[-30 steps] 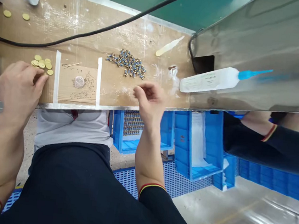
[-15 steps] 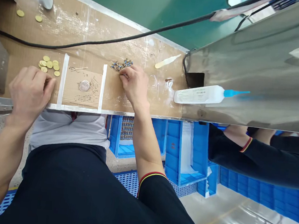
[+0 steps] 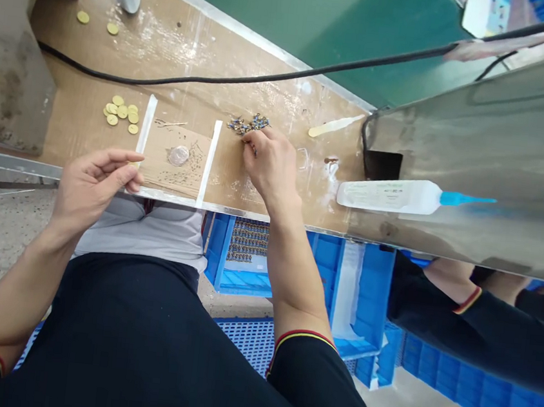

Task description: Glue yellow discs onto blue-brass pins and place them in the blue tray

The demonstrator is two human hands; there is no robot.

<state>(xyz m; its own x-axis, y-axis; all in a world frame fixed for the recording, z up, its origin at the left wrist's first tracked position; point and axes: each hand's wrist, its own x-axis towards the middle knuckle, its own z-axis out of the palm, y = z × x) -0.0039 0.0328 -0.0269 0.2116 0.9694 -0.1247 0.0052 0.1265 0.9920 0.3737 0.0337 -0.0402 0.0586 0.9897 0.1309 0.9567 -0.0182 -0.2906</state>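
Observation:
My right hand (image 3: 268, 167) is curled over a heap of small blue-and-brass parts (image 3: 251, 124), its fingertips pressed into the heap and hiding part of it. My left hand (image 3: 93, 186) hovers by the near edge of a cardboard sheet (image 3: 174, 139), fingers extended and slightly apart, with nothing visible in them. That sheet lies between two white tape strips and bears a clear round disc (image 3: 178, 155) and scattered tiny dark bits. Left of it lies a cluster of flat brass discs (image 3: 119, 112).
A glue bottle with a blue nozzle (image 3: 384, 194) lies on a steel panel (image 3: 482, 148) at right. A wooden spatula (image 3: 336, 126) and a black cable (image 3: 246, 78) cross the bench. Blue crates (image 3: 246, 259) stand below; a co-worker's dark sleeve (image 3: 455, 313) reaches in at right.
My left hand has lifted from beside the brass discs, moved right and opened out. My right hand has come down onto the heap of parts. The whole view has tilted slightly.

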